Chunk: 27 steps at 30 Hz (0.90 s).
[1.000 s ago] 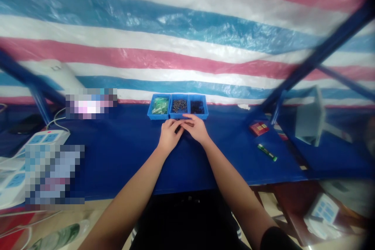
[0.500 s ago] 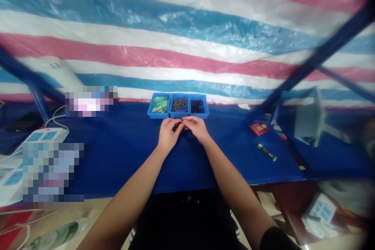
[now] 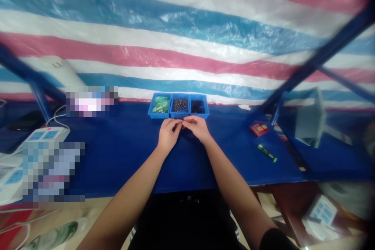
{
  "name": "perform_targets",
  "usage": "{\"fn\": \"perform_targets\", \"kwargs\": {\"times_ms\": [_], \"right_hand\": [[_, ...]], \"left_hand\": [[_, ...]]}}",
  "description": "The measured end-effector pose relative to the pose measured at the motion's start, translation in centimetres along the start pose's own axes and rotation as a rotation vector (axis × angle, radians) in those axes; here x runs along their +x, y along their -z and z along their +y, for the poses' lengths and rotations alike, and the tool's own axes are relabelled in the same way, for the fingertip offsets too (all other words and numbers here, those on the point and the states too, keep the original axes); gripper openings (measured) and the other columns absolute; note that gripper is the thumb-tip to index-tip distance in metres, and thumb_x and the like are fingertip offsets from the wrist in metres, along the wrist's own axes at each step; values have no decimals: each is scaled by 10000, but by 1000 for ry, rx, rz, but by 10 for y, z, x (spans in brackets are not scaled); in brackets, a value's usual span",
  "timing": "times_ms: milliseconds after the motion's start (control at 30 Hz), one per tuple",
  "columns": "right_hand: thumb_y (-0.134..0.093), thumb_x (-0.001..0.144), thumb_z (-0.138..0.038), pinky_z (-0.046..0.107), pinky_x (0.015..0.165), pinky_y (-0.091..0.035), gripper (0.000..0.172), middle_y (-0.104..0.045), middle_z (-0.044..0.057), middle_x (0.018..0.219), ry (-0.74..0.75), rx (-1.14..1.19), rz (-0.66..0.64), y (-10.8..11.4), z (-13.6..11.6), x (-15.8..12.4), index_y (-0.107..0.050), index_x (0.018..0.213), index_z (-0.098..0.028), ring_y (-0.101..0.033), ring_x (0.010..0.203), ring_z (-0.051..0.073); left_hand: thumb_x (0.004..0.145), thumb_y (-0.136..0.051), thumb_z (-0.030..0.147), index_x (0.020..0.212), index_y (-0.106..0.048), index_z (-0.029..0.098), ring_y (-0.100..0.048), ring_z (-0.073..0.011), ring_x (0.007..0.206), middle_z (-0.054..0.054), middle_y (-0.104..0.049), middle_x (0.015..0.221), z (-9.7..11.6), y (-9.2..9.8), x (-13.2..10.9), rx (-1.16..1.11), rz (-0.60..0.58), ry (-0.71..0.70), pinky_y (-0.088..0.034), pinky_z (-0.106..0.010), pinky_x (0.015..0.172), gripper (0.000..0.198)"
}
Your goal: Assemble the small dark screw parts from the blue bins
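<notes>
My left hand (image 3: 167, 134) and my right hand (image 3: 198, 128) rest together on the blue table (image 3: 123, 152), fingertips meeting on a small dark part (image 3: 182, 126) that I cannot make out. Both hands have curled, pinching fingers. Just beyond them stands a row of three blue bins (image 3: 178, 106): the left holds green pieces, the middle small dark and brassy pieces, the right black pieces.
A white power strip (image 3: 43, 136) with cables lies at the far left. A red box (image 3: 259, 128) and a green marker (image 3: 266, 152) lie to the right, near a grey stand (image 3: 309, 118). Blue frame bars slant on both sides. A striped tarp hangs behind.
Both hands have stayed in front of the bins. The fingers have shifted slightly around the small dark part between them.
</notes>
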State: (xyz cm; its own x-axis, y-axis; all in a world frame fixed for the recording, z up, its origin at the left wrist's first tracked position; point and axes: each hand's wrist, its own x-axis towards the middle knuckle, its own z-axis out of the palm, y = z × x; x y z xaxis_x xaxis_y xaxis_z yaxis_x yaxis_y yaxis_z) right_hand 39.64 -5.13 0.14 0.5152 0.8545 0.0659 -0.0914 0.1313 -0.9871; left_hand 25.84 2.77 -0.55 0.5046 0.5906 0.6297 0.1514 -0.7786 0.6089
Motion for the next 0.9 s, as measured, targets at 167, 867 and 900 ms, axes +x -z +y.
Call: {"fn": "perform_targets", "kwargs": {"times_ms": [167, 867, 900], "right_hand": [[-789, 652, -388, 331, 709, -570, 328, -744, 59, 810, 0, -38, -22, 3, -2, 1, -725, 881, -162, -699, 690, 182], [-764, 697, -380, 344, 753, -573, 366, -742, 75, 933, 33, -63, -139, -1, 0, -3, -721, 990, -165, -705, 767, 187], [-759, 704, -373, 345, 754, -573, 358, -742, 75, 935, 35, -63, -150, -1, -1, -3, -723, 992, -164, -704, 766, 187]], "left_hand": [[908, -574, 292, 989, -685, 217, -628, -186, 880, -51, -687, 952, 1, 1, 0, -23, -20, 37, -524, -330, 813, 156], [956, -437, 311, 905, -603, 196, -624, -177, 796, -47, -652, 851, 7, 5, 3, -66, -142, 170, -500, -305, 751, 208], [959, -430, 312, 886, -601, 197, -623, -176, 787, -44, -648, 833, 7, 5, 3, -63, -145, 177, -498, -305, 749, 218]]}}
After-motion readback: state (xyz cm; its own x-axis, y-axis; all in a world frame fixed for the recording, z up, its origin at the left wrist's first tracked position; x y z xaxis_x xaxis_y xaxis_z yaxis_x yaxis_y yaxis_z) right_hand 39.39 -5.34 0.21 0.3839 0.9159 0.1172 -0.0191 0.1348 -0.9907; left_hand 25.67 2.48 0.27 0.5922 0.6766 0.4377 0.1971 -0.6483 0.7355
